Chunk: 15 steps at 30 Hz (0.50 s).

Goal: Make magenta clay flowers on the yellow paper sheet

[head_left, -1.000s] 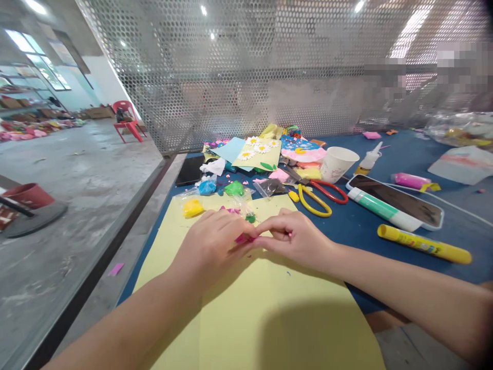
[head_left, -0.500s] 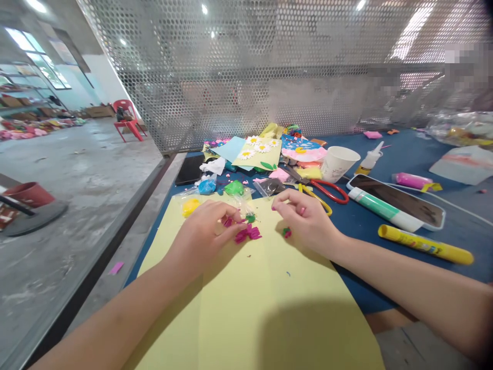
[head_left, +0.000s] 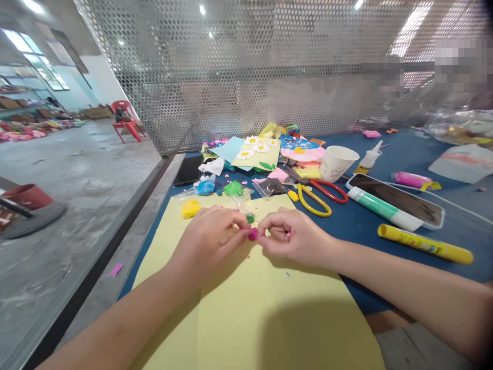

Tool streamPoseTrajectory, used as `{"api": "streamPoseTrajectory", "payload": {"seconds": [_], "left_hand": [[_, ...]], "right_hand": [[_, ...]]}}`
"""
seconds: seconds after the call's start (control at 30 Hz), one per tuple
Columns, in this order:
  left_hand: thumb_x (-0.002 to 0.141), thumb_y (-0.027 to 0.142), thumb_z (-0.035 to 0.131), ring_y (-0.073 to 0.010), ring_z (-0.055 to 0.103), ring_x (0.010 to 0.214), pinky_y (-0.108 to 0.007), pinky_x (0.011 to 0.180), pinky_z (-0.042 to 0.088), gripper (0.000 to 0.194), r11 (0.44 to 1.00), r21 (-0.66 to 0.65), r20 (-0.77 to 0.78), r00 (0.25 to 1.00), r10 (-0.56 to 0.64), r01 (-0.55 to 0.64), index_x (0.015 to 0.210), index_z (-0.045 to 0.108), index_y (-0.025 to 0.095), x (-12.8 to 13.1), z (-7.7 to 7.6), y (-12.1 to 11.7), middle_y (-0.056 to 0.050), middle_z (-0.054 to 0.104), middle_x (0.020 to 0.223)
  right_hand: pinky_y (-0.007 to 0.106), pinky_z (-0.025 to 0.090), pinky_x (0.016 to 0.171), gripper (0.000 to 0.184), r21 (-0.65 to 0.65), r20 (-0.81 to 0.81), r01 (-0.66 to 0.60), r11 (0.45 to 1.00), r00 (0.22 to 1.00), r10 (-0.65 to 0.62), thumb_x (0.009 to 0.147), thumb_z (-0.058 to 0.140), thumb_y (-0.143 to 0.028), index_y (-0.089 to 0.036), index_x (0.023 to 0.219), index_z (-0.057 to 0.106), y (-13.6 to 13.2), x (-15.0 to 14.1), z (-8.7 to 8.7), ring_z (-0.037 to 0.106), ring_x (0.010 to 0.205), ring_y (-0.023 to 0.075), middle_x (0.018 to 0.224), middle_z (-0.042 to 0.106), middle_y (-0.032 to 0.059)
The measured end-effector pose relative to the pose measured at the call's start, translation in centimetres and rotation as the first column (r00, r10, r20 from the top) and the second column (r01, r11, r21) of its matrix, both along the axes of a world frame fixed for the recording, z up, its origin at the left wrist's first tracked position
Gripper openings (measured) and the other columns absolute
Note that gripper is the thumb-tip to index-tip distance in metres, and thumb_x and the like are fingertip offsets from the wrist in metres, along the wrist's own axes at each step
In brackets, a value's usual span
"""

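Observation:
Over the yellow paper sheet (head_left: 231,308), my left hand (head_left: 213,236) and my right hand (head_left: 298,234) meet fingertip to fingertip. Between their thumbs and forefingers is a small magenta clay piece (head_left: 253,235), pinched from both sides. A bit of pink shows inside the curled fingers of my right hand. Just behind the fingertips lies a dark green lump (head_left: 250,218) by a clear bag. Further back sit bagged clay lumps: yellow clay (head_left: 190,208), blue clay (head_left: 206,186), green clay (head_left: 233,188) and black clay (head_left: 274,187). My hands hide part of the sheet.
Scissors (head_left: 316,205) with red and yellow handles lie beyond my right hand, near a paper cup (head_left: 339,162). To the right are a phone (head_left: 408,200), a green-and-white tube (head_left: 379,208) and a yellow tube (head_left: 425,244). A perforated metal panel (head_left: 231,77) stands behind.
My right hand has moved left and slightly down to meet my left hand. The magenta pieces that showed below my left fingers are now largely covered, with one piece visible between both hands.

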<state>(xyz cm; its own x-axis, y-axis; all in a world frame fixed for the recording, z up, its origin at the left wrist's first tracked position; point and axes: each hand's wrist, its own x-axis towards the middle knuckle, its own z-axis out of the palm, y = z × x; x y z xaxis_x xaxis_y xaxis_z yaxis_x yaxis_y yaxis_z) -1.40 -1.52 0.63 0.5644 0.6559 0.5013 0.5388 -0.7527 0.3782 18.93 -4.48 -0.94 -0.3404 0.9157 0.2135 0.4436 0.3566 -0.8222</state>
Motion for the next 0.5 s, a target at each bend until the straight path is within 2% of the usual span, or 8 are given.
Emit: {"api": "streamPoseTrajectory", "payload": {"seconds": [0.1,0.13,0.23,0.33,0.5], "left_hand": [[0.088,0.035,0.054,-0.02,0.061,0.077,-0.034,0.071,0.044,0.017,0.979,-0.034,0.029,0.979,0.204,-0.203,0.078,0.06,0.023,-0.7,0.2,0.9,0.001,0.068,0.078],[0.088,0.037,0.054,-0.0204,0.061,0.078,-0.034,0.072,0.044,0.018,0.973,-0.026,0.019,0.973,0.23,-0.229,0.079,0.062,0.024,-0.9,0.1,1.2,0.001,0.069,0.079],[0.088,0.037,0.052,-0.0212,0.062,0.083,-0.035,0.076,0.043,0.02,0.971,-0.019,-0.009,0.971,0.237,-0.238,0.082,0.066,0.024,-1.5,-0.2,2.2,0.0,0.072,0.086],[0.09,0.036,0.05,-0.0206,0.062,0.082,-0.034,0.074,0.042,0.022,0.974,-0.013,-0.044,0.973,0.226,-0.226,0.083,0.067,0.024,-1.7,-0.4,2.5,0.0,0.073,0.087],[0.091,0.035,0.047,-0.0183,0.059,0.067,-0.032,0.065,0.038,0.029,0.938,-0.046,-0.13,0.933,0.335,-0.343,0.069,0.06,0.023,-1.7,0.1,2.6,0.002,0.068,0.07]], "right_hand": [[0.022,0.023,0.045,0.009,-0.022,-0.059,0.014,1.0,0.998,-0.015,0.08,0.059,-0.025,-0.019,0.074,0.062,0.0,0.3,0.1,0.025,0.046,0.0074,0.049,0.026,-0.0086],[0.022,0.021,0.044,0.012,-0.036,-0.086,0.035,0.999,0.996,-0.038,0.082,0.058,-0.027,-0.018,0.075,0.061,0.0,0.4,0.1,0.025,0.046,0.0075,0.049,0.027,-0.0085],[0.022,0.02,0.043,0.014,-0.061,-0.146,0.07,0.996,0.986,-0.078,0.083,0.06,-0.032,-0.019,0.079,0.06,0.2,0.7,0.3,0.025,0.045,0.0074,0.049,0.028,-0.0091],[0.021,0.02,0.044,0.018,-0.009,-0.127,0.072,0.997,0.989,-0.072,0.079,0.067,-0.035,-0.019,0.083,0.061,0.5,0.9,0.2,0.022,0.046,0.0066,0.051,0.025,-0.0104],[0.021,0.026,0.046,0.019,0.072,-0.108,0.12,0.99,0.988,-0.111,0.083,0.065,-0.037,-0.018,0.08,0.065,0.8,1.4,-0.1,0.031,0.047,0.007,0.055,0.037,-0.007]]}}
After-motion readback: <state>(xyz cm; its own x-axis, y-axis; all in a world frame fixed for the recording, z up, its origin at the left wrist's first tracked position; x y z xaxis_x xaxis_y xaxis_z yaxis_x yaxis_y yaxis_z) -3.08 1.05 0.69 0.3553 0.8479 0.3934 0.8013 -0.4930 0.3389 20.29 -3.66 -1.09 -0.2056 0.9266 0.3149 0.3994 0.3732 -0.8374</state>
